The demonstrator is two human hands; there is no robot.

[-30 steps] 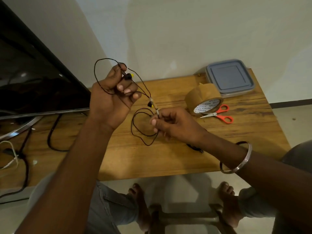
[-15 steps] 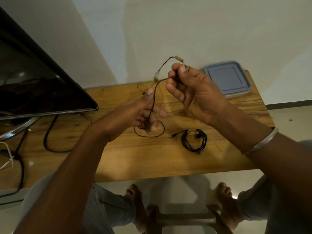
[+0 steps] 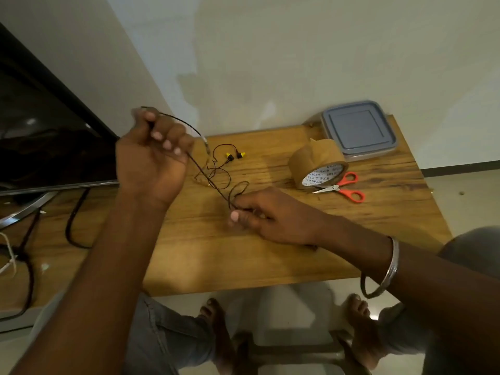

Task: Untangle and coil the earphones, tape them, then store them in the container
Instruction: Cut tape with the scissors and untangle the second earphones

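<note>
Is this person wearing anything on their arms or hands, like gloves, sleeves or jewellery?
No gloves, and no sleeves show: both forearms are bare as far as the picture reaches. The left hand and its wrist carry no watch or band. Behind the right hand, the wrist wears a plain, smooth silver bangle, with a thin dark band hanging loosely beside it.

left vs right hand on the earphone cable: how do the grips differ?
Height: left hand is raised, right hand low over the table. Grip: left hand wraps the earphone cable in a fist, right hand pinches it. Shared: both hold the same cable, stretched between them.
</note>
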